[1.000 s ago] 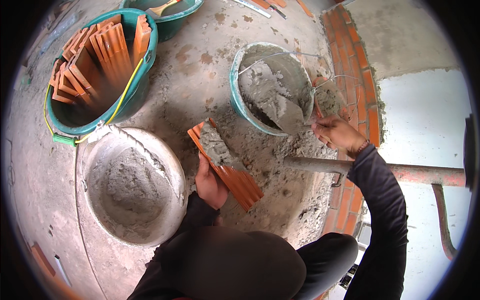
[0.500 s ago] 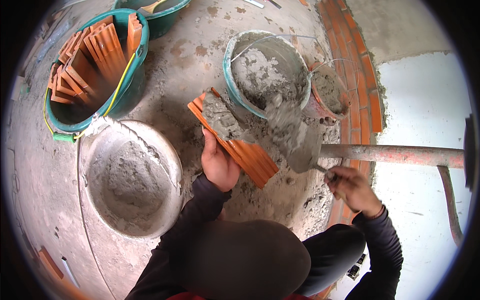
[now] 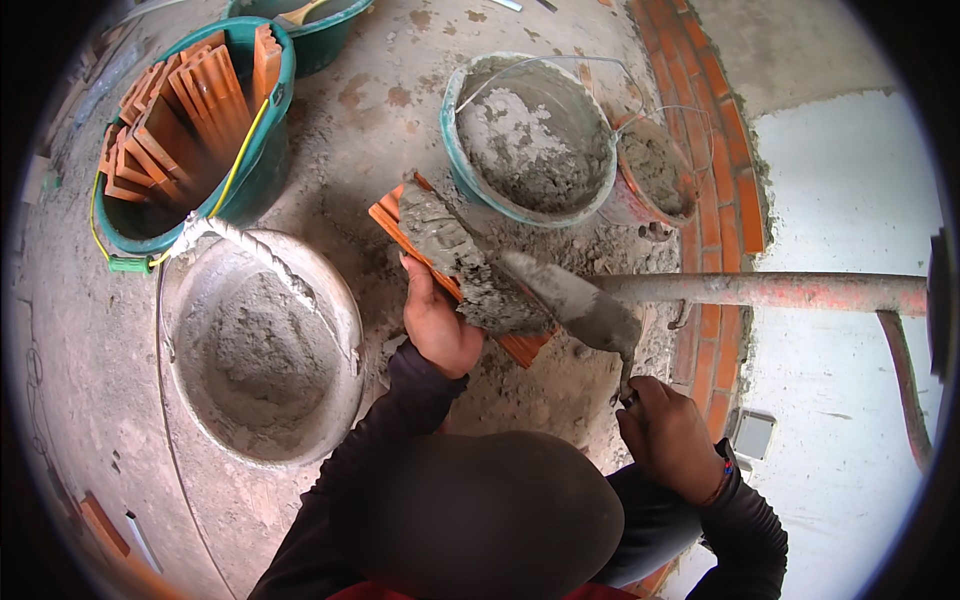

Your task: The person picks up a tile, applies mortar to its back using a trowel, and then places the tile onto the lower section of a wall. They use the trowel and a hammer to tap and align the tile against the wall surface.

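My left hand [image 3: 440,325] is closed round the near-left edge of an orange clay tile [image 3: 388,219], which it holds tilted above the floor. Wet grey mortar [image 3: 447,243] lies over most of the tile's upper face, with a fresh lump toward its lower right end. My right hand [image 3: 668,435] grips the handle of a trowel [image 3: 585,305]. The trowel's mortar-smeared blade slants along the tile's right edge, against the lump. Beyond the tile stands a teal-rimmed bucket of mortar [image 3: 462,165].
Several clay tiles [image 3: 200,110] stand in a green bucket [image 3: 262,170] at far left. A pale basin [image 3: 348,400] of dry grey powder is by my left arm. A red bucket [image 3: 622,208] stands beside the mortar bucket. At right, a metal pole [image 3: 760,290] crosses the brick course [image 3: 715,180].
The trowel has swung from near the mortar bucket to the tile, leaving its mortar on the tile's lower end. My right hand has come down and slightly left.
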A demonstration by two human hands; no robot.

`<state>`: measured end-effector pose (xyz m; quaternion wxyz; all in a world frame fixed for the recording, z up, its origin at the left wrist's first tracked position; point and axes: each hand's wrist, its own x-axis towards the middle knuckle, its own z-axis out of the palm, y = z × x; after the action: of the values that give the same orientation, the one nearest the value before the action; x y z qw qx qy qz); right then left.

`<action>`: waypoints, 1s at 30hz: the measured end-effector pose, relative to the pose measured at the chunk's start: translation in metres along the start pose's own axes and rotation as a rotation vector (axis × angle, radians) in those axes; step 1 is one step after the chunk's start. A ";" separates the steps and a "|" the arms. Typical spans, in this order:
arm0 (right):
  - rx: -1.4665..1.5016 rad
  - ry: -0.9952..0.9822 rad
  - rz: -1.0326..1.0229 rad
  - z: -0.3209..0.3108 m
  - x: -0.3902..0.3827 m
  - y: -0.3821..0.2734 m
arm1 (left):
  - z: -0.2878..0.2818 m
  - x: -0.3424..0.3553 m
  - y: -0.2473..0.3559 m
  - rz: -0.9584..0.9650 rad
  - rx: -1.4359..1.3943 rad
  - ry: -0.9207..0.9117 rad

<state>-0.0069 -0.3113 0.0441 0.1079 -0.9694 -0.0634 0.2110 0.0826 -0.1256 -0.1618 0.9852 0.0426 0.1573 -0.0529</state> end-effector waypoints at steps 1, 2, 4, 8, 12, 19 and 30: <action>-0.014 -0.015 0.049 -0.001 -0.002 -0.005 | -0.001 -0.001 0.000 -0.005 -0.005 0.017; -0.010 -0.014 0.043 -0.002 -0.003 -0.008 | -0.002 -0.002 0.001 -0.009 -0.009 0.034; -0.002 -0.012 0.029 -0.004 -0.004 -0.012 | -0.002 -0.003 0.003 -0.006 -0.007 0.029; 0.088 -0.053 0.007 -0.007 -0.008 -0.013 | -0.002 -0.005 0.004 -0.025 -0.020 -0.010; 0.021 -0.116 -0.048 -0.022 -0.013 -0.018 | -0.006 -0.002 0.004 0.021 0.018 0.101; -0.275 -0.100 -0.047 -0.009 -0.015 -0.030 | -0.006 -0.003 0.003 0.033 0.040 0.071; -0.232 -0.107 0.065 -0.007 -0.011 -0.042 | -0.013 0.003 -0.001 0.090 -0.006 -0.057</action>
<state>-0.0176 -0.2741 0.0643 -0.0153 -0.9643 -0.0614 0.2571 0.0811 -0.1257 -0.1751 0.9908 0.0451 0.1275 -0.0090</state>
